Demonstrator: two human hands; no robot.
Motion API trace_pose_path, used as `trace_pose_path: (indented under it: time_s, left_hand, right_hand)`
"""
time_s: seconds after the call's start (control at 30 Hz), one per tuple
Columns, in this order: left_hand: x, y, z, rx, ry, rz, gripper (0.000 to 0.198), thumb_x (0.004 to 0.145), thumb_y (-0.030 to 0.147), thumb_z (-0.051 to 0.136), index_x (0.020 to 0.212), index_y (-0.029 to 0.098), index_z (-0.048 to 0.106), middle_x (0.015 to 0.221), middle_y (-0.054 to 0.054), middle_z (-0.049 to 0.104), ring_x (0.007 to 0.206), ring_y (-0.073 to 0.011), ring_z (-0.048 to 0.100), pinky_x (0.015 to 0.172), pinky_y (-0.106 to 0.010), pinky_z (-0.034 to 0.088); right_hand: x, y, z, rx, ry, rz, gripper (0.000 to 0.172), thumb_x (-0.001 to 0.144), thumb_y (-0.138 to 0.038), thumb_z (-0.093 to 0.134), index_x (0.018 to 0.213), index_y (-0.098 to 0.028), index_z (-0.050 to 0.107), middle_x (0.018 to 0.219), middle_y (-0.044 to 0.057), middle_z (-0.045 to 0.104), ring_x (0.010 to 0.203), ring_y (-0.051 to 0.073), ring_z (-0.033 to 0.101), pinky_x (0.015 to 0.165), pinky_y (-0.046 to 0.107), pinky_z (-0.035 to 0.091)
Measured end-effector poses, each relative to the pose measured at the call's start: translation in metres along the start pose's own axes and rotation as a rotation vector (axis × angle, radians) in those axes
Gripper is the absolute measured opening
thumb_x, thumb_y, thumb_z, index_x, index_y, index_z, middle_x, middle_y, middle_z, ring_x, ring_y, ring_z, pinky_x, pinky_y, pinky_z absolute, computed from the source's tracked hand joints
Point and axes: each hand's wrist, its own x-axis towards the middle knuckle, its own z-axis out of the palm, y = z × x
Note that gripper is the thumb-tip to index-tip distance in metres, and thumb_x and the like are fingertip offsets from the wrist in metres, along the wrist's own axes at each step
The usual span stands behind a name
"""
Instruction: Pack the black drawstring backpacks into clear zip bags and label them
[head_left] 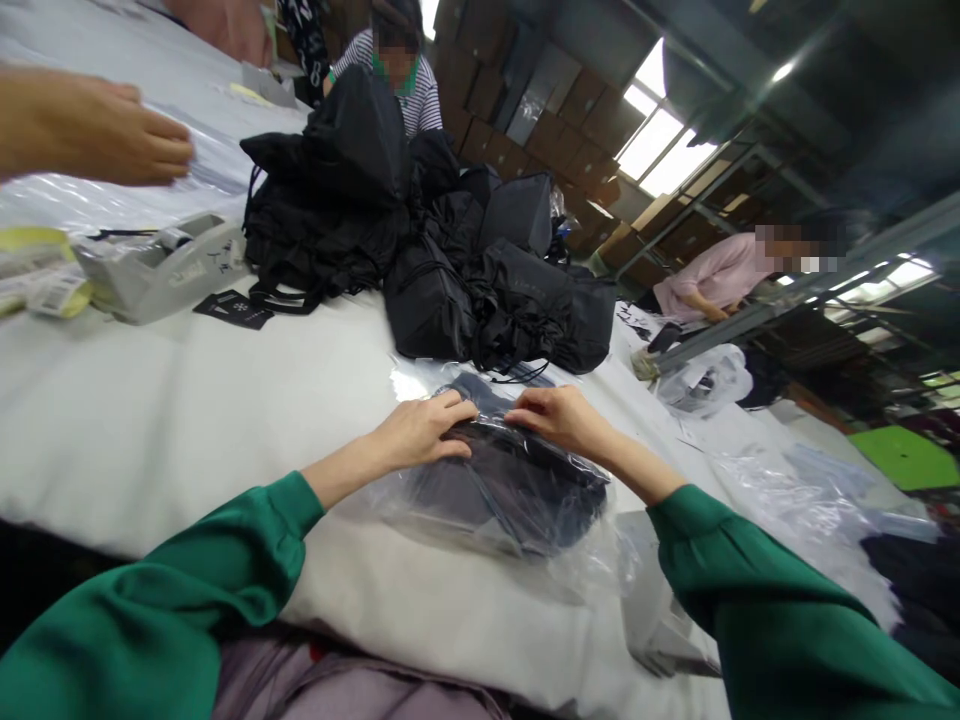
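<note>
Hands: left, right pressing one bagged dark garment.

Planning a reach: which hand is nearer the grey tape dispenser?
Left. The left hand rests on the plastic bag, toward the tape dispenser; the right hand rests beside it, farther away.

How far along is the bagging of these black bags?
Done: one dark item lies inside the clear polybag. In hand: the left hand and right hand lie on the polybag's far end, which looks not yet sealed. Left: the pile of black bags behind it is unwrapped.
</note>
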Motion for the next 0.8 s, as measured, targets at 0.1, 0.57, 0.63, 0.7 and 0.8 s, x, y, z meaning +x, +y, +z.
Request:
trace_pose_path:
  time_s: [0.1, 0.57, 0.63, 0.7, 0.8]
  left_hand:
    - [0.004, -0.007, 0.004, -0.091, 0.011, 0.035, 0.038, 0.084, 0.044, 0.066, 0.115, 0.025, 0.055, 0.111, -0.004, 0.059, 0.1, -0.0228, 0.061, 0.083, -0.033, 0.05]
    - [-0.088, -0.018, 0.044, -0.084, 0.353, -0.18, 0.092, 0.085, 0.068, 0.045, 0.153, 0.029, -0.003, 0.16, -0.014, 0.014, 0.143, -0.034, 0.025, 0.114, -0.052, 0.027]
    - [-0.096, -0.028, 0.072, -0.1, 0.246, -0.245, 0.076, 0.09, 0.059, 0.041, 0.153, 0.027, 0.013, 0.154, -0.015, 0.031, 0.136, -0.0325, 0.039, 0.11, -0.05, 0.036]
    - [-0.095, -0.04, 0.09, -0.099, 0.102, -0.27, 0.05, 0.09, 0.053, 0.042, 0.135, 0.031, 0.049, 0.13, -0.009, 0.061, 0.12, -0.0309, 0.055, 0.103, -0.048, 0.044]
    - [-0.097, -0.056, 0.094, -0.2, 0.068, -0.379, 0.033, 0.087, 0.049, 0.045, 0.107, 0.035, 0.067, 0.11, -0.003, 0.07, 0.109, -0.03, 0.062, 0.098, -0.047, 0.048]
  right_hand:
    - [-0.025, -0.006, 0.017, 0.031, 0.246, 0.003, 0.038, 0.1, -0.038, 0.039, 0.106, -0.016, 0.07, 0.101, 0.01, 0.073, 0.093, 0.024, 0.067, 0.082, 0.033, 0.048]
    - [-0.159, 0.054, 0.082, 0.495, 0.693, 0.472, 0.069, 0.098, -0.061, 0.017, 0.146, -0.017, 0.04, 0.143, 0.013, 0.05, 0.138, 0.024, 0.038, 0.117, 0.047, 0.026]
    - [-0.163, 0.056, 0.122, 0.581, 0.672, 0.547, 0.068, 0.097, -0.063, 0.021, 0.145, -0.02, 0.042, 0.145, 0.011, 0.049, 0.137, 0.025, 0.04, 0.115, 0.046, 0.03]
    - [-0.158, 0.055, 0.155, 0.638, 0.71, 0.597, 0.068, 0.096, -0.065, 0.023, 0.146, -0.021, 0.04, 0.145, 0.01, 0.048, 0.138, 0.025, 0.039, 0.114, 0.046, 0.032]
    - [-0.157, 0.058, 0.165, 0.699, 0.709, 0.581, 0.07, 0.095, -0.067, 0.023, 0.145, -0.022, 0.041, 0.145, 0.01, 0.049, 0.139, 0.026, 0.038, 0.115, 0.047, 0.03]
